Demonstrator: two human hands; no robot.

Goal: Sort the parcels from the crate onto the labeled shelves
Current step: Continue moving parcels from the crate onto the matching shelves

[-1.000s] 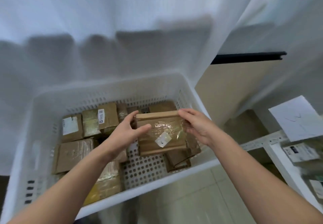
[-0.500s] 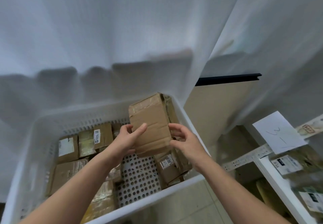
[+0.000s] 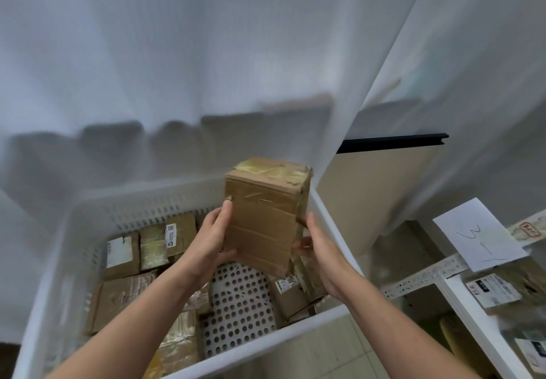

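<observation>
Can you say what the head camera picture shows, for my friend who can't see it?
A person holds a brown parcel upright between the left grip and right grip, above a white crate with other parcels inside. At right, a handwritten paper label sits on a white shelf.

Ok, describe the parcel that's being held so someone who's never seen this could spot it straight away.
Find the big white perforated crate of brown boxes. Over its right side, one cardboard parcel is held upright between the left hand and right hand. It alone is raised above the crate, and its near face shows only clear tape, no white label.
</observation>
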